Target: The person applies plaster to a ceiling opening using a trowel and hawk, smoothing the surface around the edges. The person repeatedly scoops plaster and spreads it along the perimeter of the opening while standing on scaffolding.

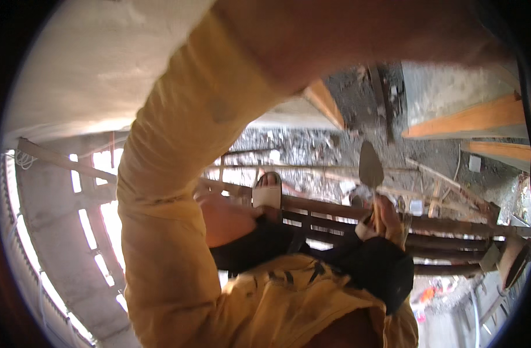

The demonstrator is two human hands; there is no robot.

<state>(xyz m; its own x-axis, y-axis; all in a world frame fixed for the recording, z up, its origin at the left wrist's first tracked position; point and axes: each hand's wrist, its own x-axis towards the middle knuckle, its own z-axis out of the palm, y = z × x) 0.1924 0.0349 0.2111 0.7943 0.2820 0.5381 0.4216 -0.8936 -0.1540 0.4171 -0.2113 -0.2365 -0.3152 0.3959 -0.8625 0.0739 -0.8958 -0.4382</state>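
One hand, the right hand (pixel 384 217), is gripping a trowel (pixel 370 165) over the wooden scaffold poles (pixel 451 226); the left hand is raised out of sight beyond the yellow sleeve (pixel 178 174). Standing in a sandal (pixel 267 190), the person is risking a slip between the poles.

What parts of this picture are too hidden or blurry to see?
- Left hand: the yellow sleeve rises past the top edge of the head view, where all is a close blur.
- Right hand: holds a trowel, but the handle is buried in the fist.
- Planks underfoot: partly covered by the person's body.
- Ground far below: too small and jumbled to tell.
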